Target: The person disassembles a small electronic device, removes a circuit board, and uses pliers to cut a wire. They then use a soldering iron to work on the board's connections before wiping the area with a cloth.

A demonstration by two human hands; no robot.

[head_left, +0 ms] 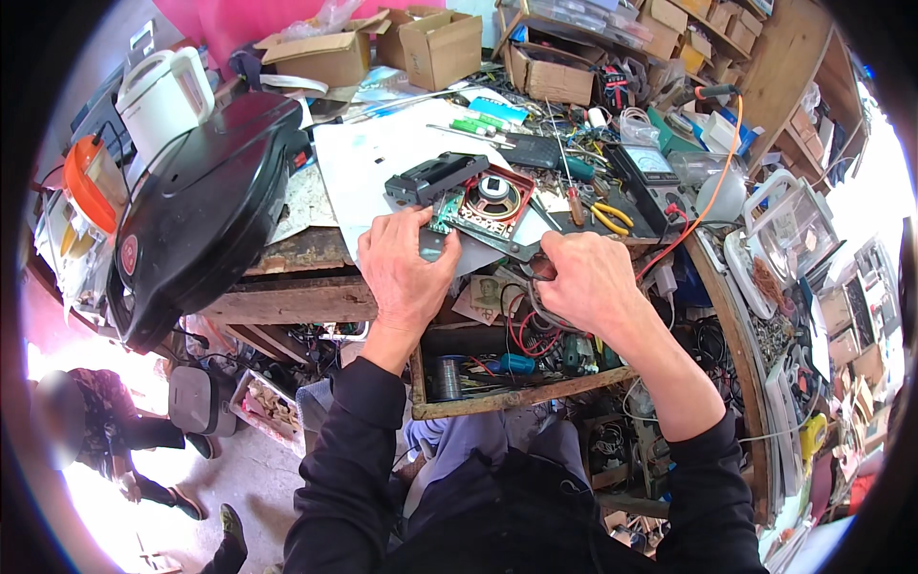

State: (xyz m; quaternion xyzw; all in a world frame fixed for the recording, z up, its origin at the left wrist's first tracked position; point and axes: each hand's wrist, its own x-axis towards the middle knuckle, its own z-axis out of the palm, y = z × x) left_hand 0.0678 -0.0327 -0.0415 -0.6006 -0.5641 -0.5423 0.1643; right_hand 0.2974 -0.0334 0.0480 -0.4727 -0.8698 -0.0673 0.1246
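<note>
An opened radio lies on white sheets at the bench's front edge. Its round speaker [493, 195] sits in a red-edged casing, beside a green circuit board [446, 212] and a black housing part [435, 179]. My left hand [406, 263] grips the near left corner of the radio at the board, thumb and fingers curled around it. At the radio's near right corner my right hand [588, 277] is closed, knuckles up. Something dark shows beside its fingers, but what it grips is hidden. Below both hands is a pulled-out drawer [521, 401] holding a solder spool [448, 378] and wires.
Yellow-handled pliers [612, 218], a screwdriver [575, 206] and an analog multimeter [646, 177] lie to the right. An orange cable [734, 143] loops past them. A large black casing [206, 196] overhangs the bench's left edge. Cardboard boxes [440, 50] stand behind. Another person [105, 421] is at lower left.
</note>
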